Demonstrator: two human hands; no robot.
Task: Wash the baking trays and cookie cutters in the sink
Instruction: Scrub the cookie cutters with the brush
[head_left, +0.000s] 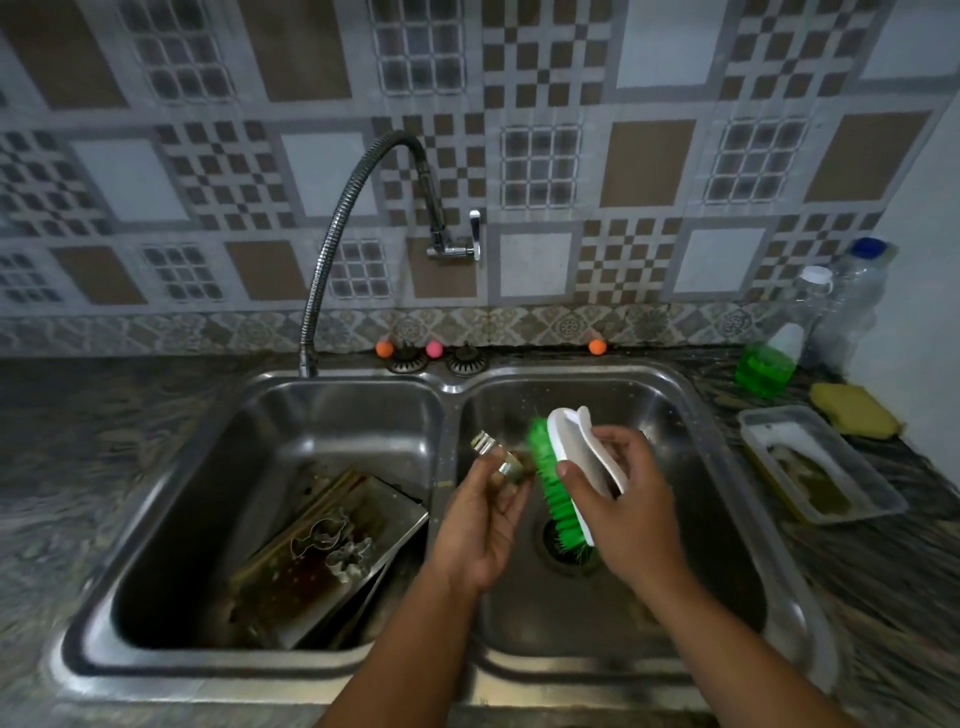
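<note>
One stainless double sink (452, 387) fills the lower half of the view, with two basins. The person's two bare hands work over the right basin. The left hand (480, 525) has its grip clamped on one small metal cookie cutter (501, 457), pinched between thumb and fingertips; motion blur makes its outline hard to read. The right hand (618, 499) has its grip closed around the white plastic back of one scrubbing brush (563, 478), whose bright green bristles press against the cutter from the 3 o'clock side.

In the left basin, at 8 o'clock from the hands, baking trays (332, 561) lean in a stack; at least two flat, stained metal sheets show, but the exact count cannot be told because they overlap. Two more cookie cutters (332, 540) rest on the top tray, thin metal bands with curly, lobed outlines.

A ribbed, flexible metal faucet (332, 249) arches from the wall at 12 o'clock. On the dark, speckled tabletop at 2 o'clock stand two clear plastic bottles (841, 312), one green soap bottle (766, 366), one yellow sponge (854, 410) and one shallow clear plastic tray (821, 462) holding murky residue. Both forearms are cut off by the bottom edge.
</note>
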